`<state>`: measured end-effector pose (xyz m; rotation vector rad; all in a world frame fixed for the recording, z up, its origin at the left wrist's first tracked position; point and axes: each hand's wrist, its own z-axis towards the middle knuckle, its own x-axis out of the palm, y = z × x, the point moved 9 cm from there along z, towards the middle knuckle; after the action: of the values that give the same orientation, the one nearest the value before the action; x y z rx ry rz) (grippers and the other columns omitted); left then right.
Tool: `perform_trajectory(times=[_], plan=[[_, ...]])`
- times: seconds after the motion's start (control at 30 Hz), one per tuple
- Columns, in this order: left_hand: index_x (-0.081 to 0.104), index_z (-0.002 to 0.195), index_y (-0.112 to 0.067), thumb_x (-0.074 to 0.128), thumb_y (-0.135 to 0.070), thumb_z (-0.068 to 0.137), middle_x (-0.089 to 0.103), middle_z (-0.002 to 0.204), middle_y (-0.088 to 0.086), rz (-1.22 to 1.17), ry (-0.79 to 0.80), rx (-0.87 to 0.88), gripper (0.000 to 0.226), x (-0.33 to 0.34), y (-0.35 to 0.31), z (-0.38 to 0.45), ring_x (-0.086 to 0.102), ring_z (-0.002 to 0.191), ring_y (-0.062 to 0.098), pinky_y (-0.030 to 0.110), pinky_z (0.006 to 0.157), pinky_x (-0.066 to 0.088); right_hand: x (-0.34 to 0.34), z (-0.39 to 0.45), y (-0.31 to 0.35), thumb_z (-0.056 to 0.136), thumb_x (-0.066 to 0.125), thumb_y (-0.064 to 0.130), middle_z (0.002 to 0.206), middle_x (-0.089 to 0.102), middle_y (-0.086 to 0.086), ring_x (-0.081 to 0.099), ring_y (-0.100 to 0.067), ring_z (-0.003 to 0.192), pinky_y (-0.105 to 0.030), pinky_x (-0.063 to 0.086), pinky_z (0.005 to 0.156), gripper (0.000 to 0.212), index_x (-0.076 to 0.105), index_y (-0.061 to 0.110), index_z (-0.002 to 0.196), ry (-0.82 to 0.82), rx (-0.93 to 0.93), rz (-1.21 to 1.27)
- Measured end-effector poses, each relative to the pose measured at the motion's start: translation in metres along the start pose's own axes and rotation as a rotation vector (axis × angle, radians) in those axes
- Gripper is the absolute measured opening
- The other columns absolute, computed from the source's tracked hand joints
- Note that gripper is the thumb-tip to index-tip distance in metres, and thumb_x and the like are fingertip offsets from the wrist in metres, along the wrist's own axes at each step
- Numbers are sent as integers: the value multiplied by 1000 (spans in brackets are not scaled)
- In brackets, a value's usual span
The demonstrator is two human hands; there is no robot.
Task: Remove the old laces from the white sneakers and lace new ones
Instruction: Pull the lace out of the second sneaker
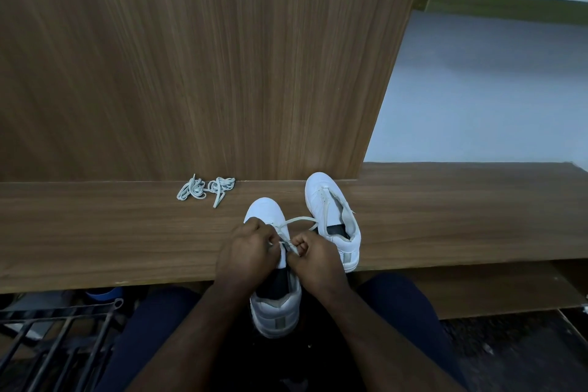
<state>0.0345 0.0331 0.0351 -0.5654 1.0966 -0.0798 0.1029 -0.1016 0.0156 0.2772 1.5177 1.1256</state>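
White sneaker (pixel 273 267) lies toe-away, heel overhanging the near edge of the wooden bench (pixel 127 232), likely pulled close so both hands reach the eyelets. Left hand (pixel 246 251) and right hand (pixel 313 256) are curled shut over its tongue, knuckles up, pinching a pale lace (pixel 294 222) that loops out toward the second sneaker (pixel 334 216), just beside on the right. That one looks partly laced. Loose laces (pixel 205 189) sit bundled far left by the back panel, well apart, probably set aside.
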Motion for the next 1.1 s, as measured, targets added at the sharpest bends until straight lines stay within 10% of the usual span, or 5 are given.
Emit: perform_trajectory(times=[0.17, 0.33, 0.63, 0.8, 1.1], plan=[[49, 73, -24, 63, -30, 77, 52, 83, -6, -184, -104, -370, 15, -32, 47, 2, 55, 80, 23, 34, 67, 44, -2, -1, -1, 79, 70, 17, 68, 62, 4, 58, -13, 66, -29, 47, 65, 7, 65, 17, 83, -21, 18, 4], [62, 114, -39, 54, -53, 76, 59, 119, -13, -14, 65, -117, 42, -5, 13, -4, 52, 111, 21, 40, 91, 46, -1, -1, 1, 80, 69, 14, 68, 63, 1, 56, -11, 65, -19, 42, 60, 9, 62, 19, 81, -19, 17, 21], [61, 79, -30, 54, -37, 82, 64, 89, -14, -158, -152, -383, 10, -40, 43, -1, 57, 98, 21, 39, 82, 43, 0, -1, -3, 79, 68, 17, 68, 62, 3, 53, -7, 61, -24, 44, 60, 7, 63, 21, 79, -12, 45, 28], [61, 116, -42, 61, -50, 83, 52, 125, -21, 58, 33, -216, 34, -20, 14, -4, 41, 123, 16, 45, 96, 32, 0, 0, -2, 79, 68, 18, 70, 64, 2, 59, -12, 67, -30, 49, 65, 6, 63, 21, 80, -12, 38, 16], [60, 80, -30, 56, -39, 83, 59, 99, -15, -11, -128, -360, 10, -40, 29, -1, 49, 104, 17, 43, 90, 32, 0, -2, -2, 80, 68, 19, 72, 64, 0, 59, -15, 68, -33, 50, 67, 5, 64, 20, 82, -10, 43, 16]])
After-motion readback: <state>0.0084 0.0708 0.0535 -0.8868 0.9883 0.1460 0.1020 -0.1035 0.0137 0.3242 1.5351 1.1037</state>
